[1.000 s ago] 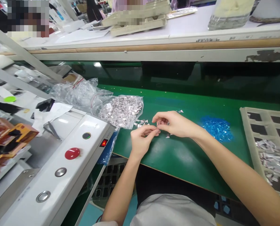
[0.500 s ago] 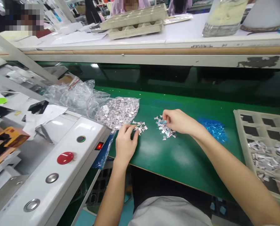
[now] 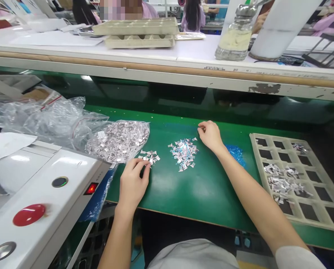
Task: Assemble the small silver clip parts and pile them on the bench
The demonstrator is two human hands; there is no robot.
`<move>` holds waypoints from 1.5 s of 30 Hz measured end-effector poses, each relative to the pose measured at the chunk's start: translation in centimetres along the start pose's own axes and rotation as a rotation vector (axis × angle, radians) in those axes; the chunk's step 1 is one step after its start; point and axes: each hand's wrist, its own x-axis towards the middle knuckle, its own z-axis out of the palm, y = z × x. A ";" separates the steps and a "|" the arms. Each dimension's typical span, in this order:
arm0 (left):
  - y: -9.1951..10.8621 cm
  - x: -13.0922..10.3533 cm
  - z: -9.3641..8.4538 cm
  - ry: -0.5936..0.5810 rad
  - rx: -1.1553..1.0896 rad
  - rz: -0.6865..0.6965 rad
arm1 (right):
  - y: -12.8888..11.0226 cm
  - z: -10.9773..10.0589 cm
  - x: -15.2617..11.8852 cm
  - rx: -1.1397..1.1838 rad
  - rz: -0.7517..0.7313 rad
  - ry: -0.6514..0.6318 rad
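Observation:
My left hand (image 3: 133, 184) rests at the near edge of a small pile of silvery metal pieces (image 3: 152, 157). Its thumb and forefinger come together there; whether a piece is between them is too small to see. Above the green table, my right hand (image 3: 211, 135) is closed in a pinch, and any thing in its fingertips is hidden. Between the hands lies a larger heap of small silvery pieces (image 3: 184, 153) with bluish film on some. A clear plastic bag (image 3: 124, 138) full of similar pieces lies beyond my left hand. Blue film scraps (image 3: 235, 155) are piled beside my right forearm.
On the right sits a beige compartment tray (image 3: 256, 160) with silvery pieces in some pockets. A white machine panel (image 3: 57, 201) with a red button (image 3: 29, 215) stands at left. Stacked trays (image 3: 138, 28) and a glass bottle (image 3: 234, 41) are on the shelf; people are behind it.
My right hand has left the middle heap and moved away to its far right side, still pinched. My left hand stays by the small pile. The camera view has turned to the right.

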 end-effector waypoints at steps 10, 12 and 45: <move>0.6 -0.3 -0.8 -0.040 -0.086 -0.054 | 0.0 1.4 -0.2 -0.086 -0.037 0.073; 0.7 -0.2 -1.1 -0.063 -0.103 -0.069 | 0.0 1.6 -0.3 -0.088 -0.040 0.089; 3.2 1.1 -0.8 0.008 -0.285 -0.147 | -1.1 -0.6 0.4 0.029 0.071 0.013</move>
